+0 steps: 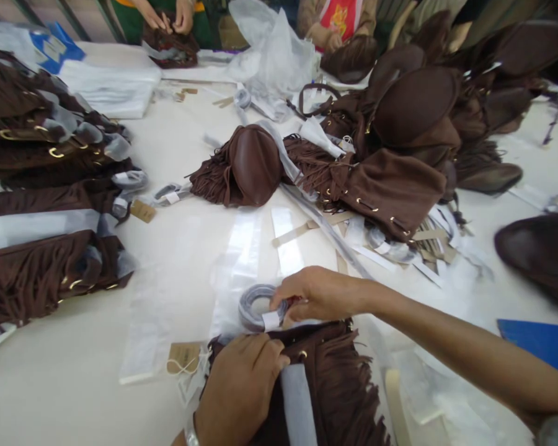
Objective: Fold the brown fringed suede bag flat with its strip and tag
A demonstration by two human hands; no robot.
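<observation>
One bag (337,378) lies at near centre, tag (183,358) at its left, strap coil (247,310) just behind it. Bag stack (37,260) occupies left side; bag heap (413,111) lies far right.

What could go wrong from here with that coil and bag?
The coil might slip: the right hand pinches it at one side only.

It could also spring loose, as a small white band is the only wrap I can make out.

The fringe splays out along one side of the bag, so it might get bent or caught if the bag is shifted.
</observation>
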